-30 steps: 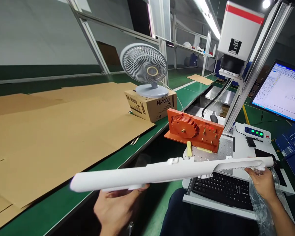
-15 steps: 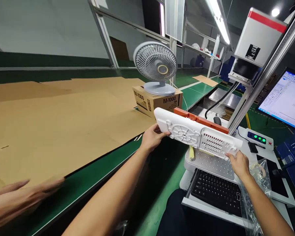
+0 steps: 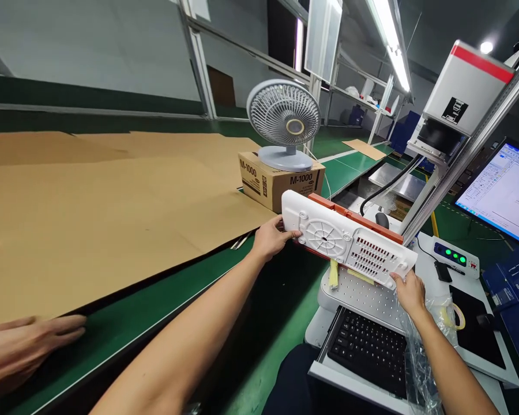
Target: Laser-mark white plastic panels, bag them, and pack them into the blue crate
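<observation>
Between my hands is a long white plastic panel (image 3: pixel 324 236) with a round ribbed area and a slotted grille. My left hand (image 3: pixel 271 237) pinches its left end, thumb on the face turned to me. At the lower right end, my right hand (image 3: pixel 410 291) grips it the same way. Directly behind the panel shows an orange-red bar-shaped piece (image 3: pixel 358 218); whether the two touch cannot be made out. Below stands a perforated metal plate (image 3: pixel 363 288) with yellow strips (image 3: pixel 333 275) on it, under the machine's white head (image 3: pixel 465 86).
Left is a green bench covered with brown cardboard (image 3: pixel 112 213); another person's hand (image 3: pixel 34 346) rests at its edge. A fan (image 3: pixel 284 115) stands on a carton (image 3: pixel 263 193). An open drawer holds a keyboard (image 3: pixel 367 349). Right are a tape roll (image 3: pixel 458 317), plastic bag, control box (image 3: pixel 456 257) and monitor.
The panel's right end has come slightly left with my right hand, and the panel now hides less of the orange-red piece below. The other person's hand has drawn back left. The view has shifted slightly.
</observation>
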Tool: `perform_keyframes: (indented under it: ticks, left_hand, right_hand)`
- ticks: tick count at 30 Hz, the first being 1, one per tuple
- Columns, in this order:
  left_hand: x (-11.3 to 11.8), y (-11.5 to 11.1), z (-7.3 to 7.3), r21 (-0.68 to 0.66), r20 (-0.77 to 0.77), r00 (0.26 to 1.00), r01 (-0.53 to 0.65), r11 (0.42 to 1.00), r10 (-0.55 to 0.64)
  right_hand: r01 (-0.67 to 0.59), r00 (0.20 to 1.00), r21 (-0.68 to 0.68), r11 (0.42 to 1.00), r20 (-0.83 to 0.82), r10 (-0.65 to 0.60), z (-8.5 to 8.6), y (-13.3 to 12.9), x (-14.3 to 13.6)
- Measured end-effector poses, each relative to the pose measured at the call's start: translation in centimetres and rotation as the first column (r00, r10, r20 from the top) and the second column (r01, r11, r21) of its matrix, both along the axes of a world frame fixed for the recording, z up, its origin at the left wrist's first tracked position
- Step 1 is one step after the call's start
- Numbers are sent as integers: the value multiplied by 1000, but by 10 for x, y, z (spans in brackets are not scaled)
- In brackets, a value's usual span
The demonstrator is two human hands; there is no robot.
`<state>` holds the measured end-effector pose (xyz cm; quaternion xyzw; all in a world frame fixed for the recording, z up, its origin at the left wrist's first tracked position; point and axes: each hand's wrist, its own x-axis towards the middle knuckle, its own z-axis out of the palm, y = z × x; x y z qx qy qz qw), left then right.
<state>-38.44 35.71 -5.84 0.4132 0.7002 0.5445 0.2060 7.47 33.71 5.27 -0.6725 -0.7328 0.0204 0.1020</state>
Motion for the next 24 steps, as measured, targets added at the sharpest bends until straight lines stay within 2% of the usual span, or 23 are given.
perform_keyframes:
  ticks: [13, 20, 24]
  left_hand:
    - [-7, 23, 5, -60, -190, 982, -5, 998, -6]
    - [-15, 23, -7, -168, -245, 969, -8, 986, -34]
    - [-10, 19, -8, -219, -263, 964, -28, 975, -31]
  right_hand:
    - [29, 998, 3, 1000, -55, -29, -11, 32, 1]
    - [51, 994, 14, 999, -95, -49, -13, 44, 6]
    - [81, 991, 5, 997, -108, -80, -18, 43, 8]
